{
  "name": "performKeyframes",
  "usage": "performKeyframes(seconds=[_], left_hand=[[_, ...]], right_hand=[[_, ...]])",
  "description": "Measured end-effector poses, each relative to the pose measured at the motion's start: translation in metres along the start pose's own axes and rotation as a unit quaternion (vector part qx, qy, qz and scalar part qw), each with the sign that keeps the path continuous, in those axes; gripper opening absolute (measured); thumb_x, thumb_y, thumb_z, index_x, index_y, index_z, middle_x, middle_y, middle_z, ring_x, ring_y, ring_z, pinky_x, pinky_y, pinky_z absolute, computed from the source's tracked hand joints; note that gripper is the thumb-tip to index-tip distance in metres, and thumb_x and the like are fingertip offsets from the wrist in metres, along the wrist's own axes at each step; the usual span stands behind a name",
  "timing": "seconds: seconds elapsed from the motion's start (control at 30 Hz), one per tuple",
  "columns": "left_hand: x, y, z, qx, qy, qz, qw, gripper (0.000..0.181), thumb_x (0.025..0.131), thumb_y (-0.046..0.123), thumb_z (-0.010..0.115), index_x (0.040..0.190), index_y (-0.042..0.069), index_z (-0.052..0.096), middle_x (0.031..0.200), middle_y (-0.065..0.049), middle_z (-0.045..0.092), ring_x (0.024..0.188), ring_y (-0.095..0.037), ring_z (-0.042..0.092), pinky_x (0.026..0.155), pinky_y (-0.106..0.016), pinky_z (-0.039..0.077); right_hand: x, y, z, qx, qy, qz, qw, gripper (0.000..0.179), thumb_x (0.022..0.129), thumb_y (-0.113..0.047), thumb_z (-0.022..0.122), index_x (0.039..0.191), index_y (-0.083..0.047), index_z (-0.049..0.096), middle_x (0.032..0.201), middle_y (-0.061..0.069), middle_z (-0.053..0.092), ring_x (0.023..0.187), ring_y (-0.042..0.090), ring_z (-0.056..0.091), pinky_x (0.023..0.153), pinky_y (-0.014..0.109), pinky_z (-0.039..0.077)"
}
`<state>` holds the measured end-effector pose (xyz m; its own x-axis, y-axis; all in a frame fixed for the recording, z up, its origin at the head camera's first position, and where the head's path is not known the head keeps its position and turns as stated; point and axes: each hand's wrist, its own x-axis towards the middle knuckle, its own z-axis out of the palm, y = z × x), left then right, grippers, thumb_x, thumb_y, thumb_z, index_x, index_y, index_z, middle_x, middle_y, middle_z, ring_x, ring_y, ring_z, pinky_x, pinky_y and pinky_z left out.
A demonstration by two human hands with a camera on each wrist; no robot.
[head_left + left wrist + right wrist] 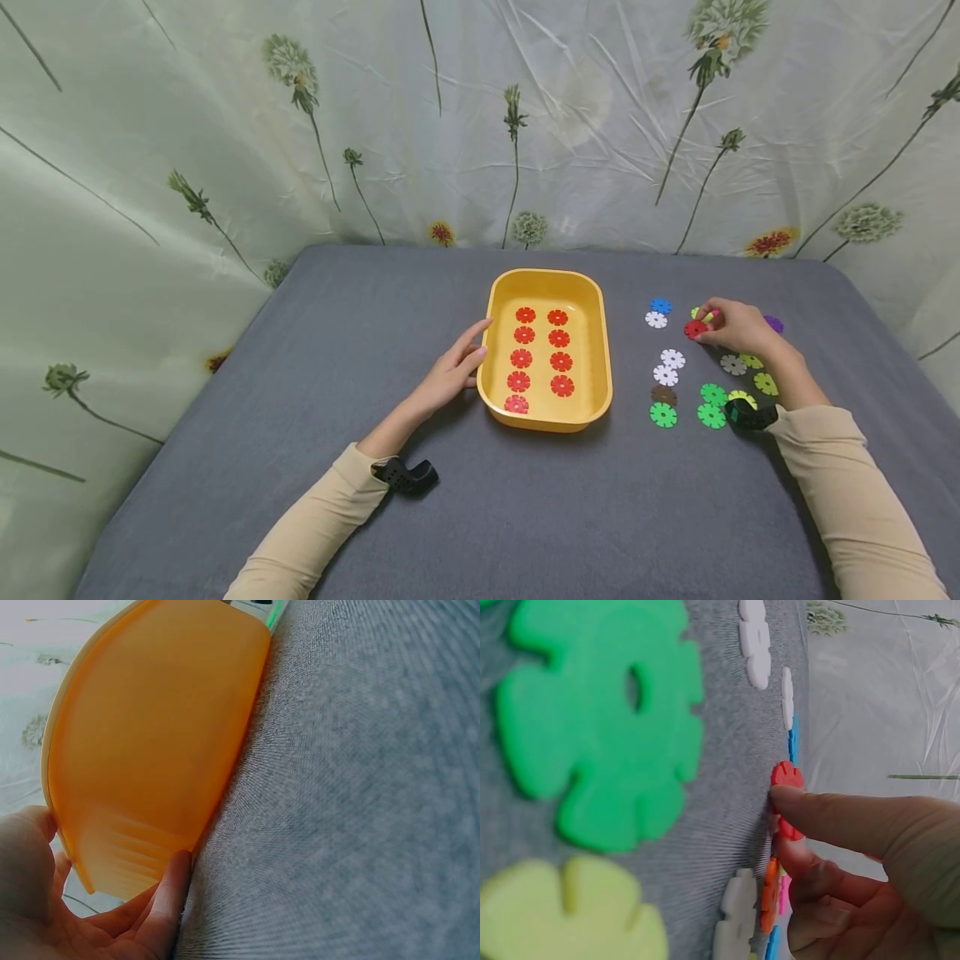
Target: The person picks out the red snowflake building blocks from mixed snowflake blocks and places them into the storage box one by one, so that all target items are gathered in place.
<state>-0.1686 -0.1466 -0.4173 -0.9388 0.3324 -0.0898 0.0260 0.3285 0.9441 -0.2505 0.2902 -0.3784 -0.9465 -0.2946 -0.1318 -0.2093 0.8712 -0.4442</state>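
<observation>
A yellow tub [545, 273] stands on the table, with two columns of red notched discs [561, 362] on its floor. My left hand [452, 373] rests at the tub's left side, fingers touching the rim and outer wall; the left wrist view shows them against the tub wall [161, 742]. Over the loose discs at the right, my right hand [742, 329] pinches a red notched disc [694, 331] between thumb and index finger. The right wrist view shows this red disc [787, 774] held on edge.
Loose discs lie right of the tub: a blue one [661, 306], white ones [672, 358], a brown one [663, 396], several green ones [712, 416] and a grey one [732, 365]. A purple disc [774, 323] lies beyond the right hand. Behind the table hangs a flowered curtain [450, 150].
</observation>
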Motion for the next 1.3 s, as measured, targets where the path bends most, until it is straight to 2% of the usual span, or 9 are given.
performKeyframes(seconds=[0.37, 0.5, 0.63, 0.77, 0.93, 1.03, 1.13, 1.3], left_hand=[[0.0, 0.004, -0.002, -0.004, -0.016, -0.013, 0.9998, 0.052, 0.102, 0.025, 0.037, 0.15, 0.029, 0.017, 0.142, -0.023, 0.042, 0.121, -0.034, 0.054, 0.091, -0.039, 0.054], [-0.001, 0.005, -0.002, 0.001, -0.012, -0.012, 0.9999, 0.051, 0.102, 0.029, 0.037, 0.149, 0.033, 0.018, 0.142, -0.021, 0.043, 0.121, -0.033, 0.054, 0.091, -0.039, 0.054], [-0.001, 0.002, -0.001, 0.003, -0.004, -0.004, 1.0, 0.05, 0.101, 0.035, 0.039, 0.147, 0.039, 0.021, 0.14, -0.019, 0.045, 0.121, -0.032, 0.055, 0.09, -0.038, 0.054], [0.0, 0.0, 0.0, 0.0, -0.001, 0.002, 1.0, 0.05, 0.1, 0.036, 0.04, 0.146, 0.04, 0.021, 0.139, -0.019, 0.046, 0.12, -0.032, 0.055, 0.089, -0.038, 0.054], [0.0, 0.001, -0.001, 0.002, -0.005, -0.011, 0.9999, 0.051, 0.101, 0.034, 0.039, 0.148, 0.038, 0.02, 0.141, -0.019, 0.044, 0.122, -0.032, 0.054, 0.091, -0.039, 0.054], [-0.002, 0.006, -0.001, 0.001, -0.009, -0.02, 0.9998, 0.052, 0.102, 0.03, 0.038, 0.149, 0.034, 0.018, 0.141, -0.02, 0.043, 0.122, -0.033, 0.053, 0.092, -0.039, 0.053], [-0.008, 0.017, -0.002, 0.002, -0.013, -0.02, 0.9997, 0.052, 0.102, 0.026, 0.038, 0.15, 0.029, 0.018, 0.141, -0.022, 0.043, 0.122, -0.033, 0.053, 0.092, -0.039, 0.053], [-0.015, 0.031, -0.002, 0.006, -0.014, -0.018, 0.9997, 0.052, 0.102, 0.025, 0.037, 0.15, 0.026, 0.018, 0.14, -0.022, 0.044, 0.123, -0.033, 0.053, 0.092, -0.038, 0.053]], right_hand=[[-0.003, 0.001, 0.001, 0.003, 0.031, 0.004, 0.9995, 0.035, 0.083, -0.021, 0.07, 0.109, 0.0, 0.061, 0.087, 0.022, 0.065, 0.075, 0.023, 0.053, 0.059, 0.025, 0.037], [-0.004, 0.0, 0.001, 0.007, 0.033, 0.01, 0.9994, 0.035, 0.085, -0.02, 0.068, 0.112, 0.001, 0.061, 0.092, 0.027, 0.065, 0.075, 0.023, 0.055, 0.058, 0.025, 0.038], [-0.006, -0.001, 0.001, 0.02, 0.029, 0.018, 0.9992, 0.037, 0.086, -0.02, 0.067, 0.115, 0.001, 0.059, 0.089, 0.025, 0.065, 0.069, 0.017, 0.051, 0.055, 0.026, 0.038], [-0.006, -0.001, 0.002, 0.034, 0.03, 0.02, 0.9988, 0.035, 0.086, -0.016, 0.065, 0.116, 0.001, 0.059, 0.083, 0.019, 0.066, 0.063, 0.011, 0.047, 0.052, 0.024, 0.038], [-0.007, -0.003, 0.004, 0.047, 0.033, 0.017, 0.9982, 0.034, 0.086, -0.012, 0.064, 0.116, 0.001, 0.058, 0.084, 0.017, 0.066, 0.062, 0.007, 0.047, 0.053, 0.023, 0.039], [-0.008, -0.005, 0.004, 0.05, 0.035, 0.012, 0.9981, 0.034, 0.086, -0.012, 0.064, 0.116, 0.003, 0.058, 0.087, 0.021, 0.066, 0.063, 0.006, 0.047, 0.053, 0.022, 0.039], [-0.009, -0.005, 0.004, 0.05, 0.036, 0.009, 0.9981, 0.034, 0.087, -0.012, 0.064, 0.117, 0.003, 0.057, 0.089, 0.024, 0.065, 0.064, 0.006, 0.048, 0.053, 0.023, 0.039], [-0.01, -0.005, 0.005, 0.05, 0.04, 0.012, 0.9978, 0.033, 0.087, -0.01, 0.062, 0.117, 0.003, 0.057, 0.091, 0.024, 0.065, 0.066, 0.009, 0.049, 0.054, 0.023, 0.04]])
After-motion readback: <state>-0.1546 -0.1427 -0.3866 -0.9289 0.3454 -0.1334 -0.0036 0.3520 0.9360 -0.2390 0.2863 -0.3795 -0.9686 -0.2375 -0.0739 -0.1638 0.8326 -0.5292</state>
